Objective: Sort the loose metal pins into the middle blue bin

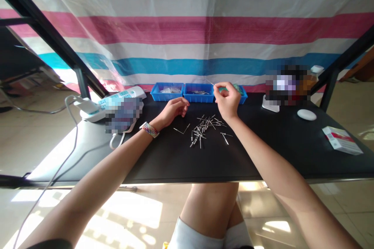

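Observation:
My right hand [227, 99] is raised in front of the blue bins, pinching a thin blind rivet [210, 83] between thumb and forefinger. To its left, my left hand [175, 109] hovers or rests over the black table with curled fingers; whatever they may hold is hidden. A pile of silvery blind rivets [203, 125] lies between my forearms, with a few strays to either side. More rivets are in the middle blue bin [198, 98]. Clear plastic pieces or bags fill the left blue bin [167, 97]. The right blue bin [243, 96], partly behind my right hand, contains something green.
On the left of the black table [172, 163] stand a white power strip [117, 101] with a cable and a blurred-out device. At right lie a white oval object [306, 114] and a small box [341, 140]. A striped sheet [187, 27] hangs behind.

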{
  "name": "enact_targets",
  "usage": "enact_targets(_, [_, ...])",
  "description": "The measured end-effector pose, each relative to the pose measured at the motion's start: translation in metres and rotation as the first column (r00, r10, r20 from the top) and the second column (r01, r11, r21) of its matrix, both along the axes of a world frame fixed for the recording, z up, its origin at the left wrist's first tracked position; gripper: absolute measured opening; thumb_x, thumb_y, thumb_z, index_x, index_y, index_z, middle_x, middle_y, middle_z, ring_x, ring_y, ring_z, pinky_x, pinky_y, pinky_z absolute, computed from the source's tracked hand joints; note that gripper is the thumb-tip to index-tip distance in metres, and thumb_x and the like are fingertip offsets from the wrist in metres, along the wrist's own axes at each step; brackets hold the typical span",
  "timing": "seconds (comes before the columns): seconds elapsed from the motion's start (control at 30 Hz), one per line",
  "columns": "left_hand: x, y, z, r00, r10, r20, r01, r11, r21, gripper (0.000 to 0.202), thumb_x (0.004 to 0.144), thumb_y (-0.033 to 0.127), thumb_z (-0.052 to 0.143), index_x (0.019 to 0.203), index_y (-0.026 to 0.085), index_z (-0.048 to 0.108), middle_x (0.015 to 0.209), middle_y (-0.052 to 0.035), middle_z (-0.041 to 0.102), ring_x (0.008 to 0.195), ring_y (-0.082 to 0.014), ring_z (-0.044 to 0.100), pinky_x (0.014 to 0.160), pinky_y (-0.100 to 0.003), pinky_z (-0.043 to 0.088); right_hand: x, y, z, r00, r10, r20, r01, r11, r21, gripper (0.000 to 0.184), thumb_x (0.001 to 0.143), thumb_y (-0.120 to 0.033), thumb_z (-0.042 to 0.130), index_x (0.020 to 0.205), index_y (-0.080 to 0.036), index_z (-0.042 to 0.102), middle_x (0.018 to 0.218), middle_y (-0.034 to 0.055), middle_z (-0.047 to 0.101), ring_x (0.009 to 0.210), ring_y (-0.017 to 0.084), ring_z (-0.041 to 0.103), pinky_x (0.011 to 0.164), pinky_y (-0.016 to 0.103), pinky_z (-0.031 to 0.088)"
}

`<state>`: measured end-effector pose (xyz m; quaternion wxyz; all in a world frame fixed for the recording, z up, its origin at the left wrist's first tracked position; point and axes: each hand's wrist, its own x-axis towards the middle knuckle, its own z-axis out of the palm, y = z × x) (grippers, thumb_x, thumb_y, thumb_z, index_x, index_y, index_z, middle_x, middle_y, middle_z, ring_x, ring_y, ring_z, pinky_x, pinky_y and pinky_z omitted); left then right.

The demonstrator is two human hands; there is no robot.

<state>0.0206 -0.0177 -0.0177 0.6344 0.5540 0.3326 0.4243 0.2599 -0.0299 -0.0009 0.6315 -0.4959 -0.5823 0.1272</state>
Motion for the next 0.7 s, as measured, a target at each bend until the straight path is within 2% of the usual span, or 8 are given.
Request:
enact_targets(0.07, [0.0, 0.0, -0.001, 1.0, -0.002, 0.004, 0.002, 1.0, -0.003, 0.02, 0.082, 0.033, 0.077, 0.086, 0.016, 0.067, 0.071, 0.0008, 0.061, 0.055, -0.0103, 0.056, 0.054, -0.023, 0.046, 0.006, 0.008, -0.001, 0.992, -0.016, 0.127, 0.011, 0.999, 0.038, 0.026, 0.098, -0.047, 0.063, 0.096, -0.024, 0.074, 0.099, 0.0082, 0.078, 0.08, 0.025, 0.072, 0.077, 0.039, 0.057])
enact_targets(0.2, [0.0, 0.0, -0.001, 1.0, 0.009, 0.014, -0.009, 1.0, -0.008, 0.02, 0.081, 0.033, 0.077, 0.085, 0.016, 0.067, 0.071, 0.0007, 0.061, 0.055, -0.0103, 0.056, 0.053, -0.023, 0.046, 0.013, 0.016, -0.009, 0.936, 0.072, 0.346, -0.082, 0.997, 0.013, 0.035, 0.102, -0.049, 0.059, 0.093, -0.022, 0.078, 0.111, 0.0126, 0.08, 0.1, 0.03, 0.073, 0.086, 0.04, 0.055])
enact_targets(0.3, [0.001, -0.001, 0.001, 1.0, 0.014, 0.012, -0.014, 1.0, -0.012, 0.021, 0.079, 0.033, 0.078, 0.084, 0.016, 0.067, 0.07, 0.0009, 0.061, 0.056, -0.0103, 0.056, 0.053, -0.023, 0.046, 0.011, 0.007, -0.01, 0.916, 0.068, 0.395, -0.082, 0.996, 0.017, 0.039, 0.105, -0.047, 0.054, 0.087, -0.021, 0.077, 0.098, 0.0112, 0.078, 0.085, 0.026, 0.069, 0.081, 0.038, 0.052])
enact_targets(0.4, [0.001, -0.002, 0.002, 1.0, 0.016, 0.013, -0.015, 1.0, -0.019, 0.022, 0.078, 0.033, 0.079, 0.083, 0.016, 0.066, 0.07, 0.001, 0.06, 0.056, -0.0106, 0.056, 0.053, -0.024, 0.046, -0.002, -0.013, -0.006, 0.878, 0.203, 0.433, -0.208, 0.977, -0.035, 0.039, 0.104, -0.044, 0.056, 0.077, -0.022, 0.072, 0.081, 0.0062, 0.072, 0.07, 0.02, 0.061, 0.072, 0.035, 0.048])
enact_targets(0.47, [0.001, -0.002, 0.002, 1.0, 0.018, 0.024, -0.017, 1.0, -0.025, 0.023, 0.079, 0.034, 0.079, 0.084, 0.016, 0.066, 0.07, 0.0011, 0.06, 0.057, -0.0107, 0.056, 0.054, -0.024, 0.046, -0.018, -0.029, -0.004, 0.812, 0.355, 0.463, -0.344, 0.932, -0.112, 0.032, 0.102, -0.038, 0.061, 0.077, -0.022, 0.073, 0.081, 0.0043, 0.071, 0.069, 0.019, 0.06, 0.07, 0.033, 0.047])
enact_targets(0.53, [0.0, -0.002, 0.001, 0.999, 0.016, 0.038, -0.015, 0.999, -0.031, 0.023, 0.081, 0.035, 0.079, 0.085, 0.016, 0.066, 0.071, 0.0014, 0.06, 0.058, -0.0103, 0.056, 0.055, -0.023, 0.046, -0.034, -0.045, -0.004, 0.707, 0.482, 0.517, -0.461, 0.869, -0.181, 0.019, 0.097, -0.031, 0.069, 0.083, -0.022, 0.077, 0.089, 0.0037, 0.073, 0.074, 0.018, 0.062, 0.071, 0.032, 0.048])
enact_targets(0.63, [-0.001, -0.002, 0.0, 0.999, 0.013, 0.047, -0.012, 0.999, -0.036, 0.023, 0.083, 0.036, 0.078, 0.087, 0.016, 0.067, 0.072, 0.0012, 0.06, 0.059, -0.0099, 0.056, 0.057, -0.023, 0.045, -0.055, -0.061, -0.008, 0.603, 0.515, 0.609, -0.511, 0.836, -0.202, 0.006, 0.093, -0.024, 0.076, 0.092, -0.022, 0.081, 0.098, 0.0061, 0.075, 0.095, 0.024, 0.064, 0.086, 0.036, 0.051])
enact_targets(0.7, [-0.001, -0.003, 0.001, 0.999, 0.02, 0.046, -0.018, 0.999, -0.042, 0.023, 0.083, 0.036, 0.078, 0.086, 0.016, 0.067, 0.072, 0.0009, 0.06, 0.06, -0.0098, 0.056, 0.058, -0.023, 0.044, -0.062, -0.065, -0.012, 0.512, 0.521, 0.682, -0.539, 0.814, -0.217, 0.013, 0.094, -0.023, 0.076, 0.104, -0.023, 0.083, 0.101, 0.0072, 0.076, 0.1, 0.026, 0.062, 0.092, 0.04, 0.051])
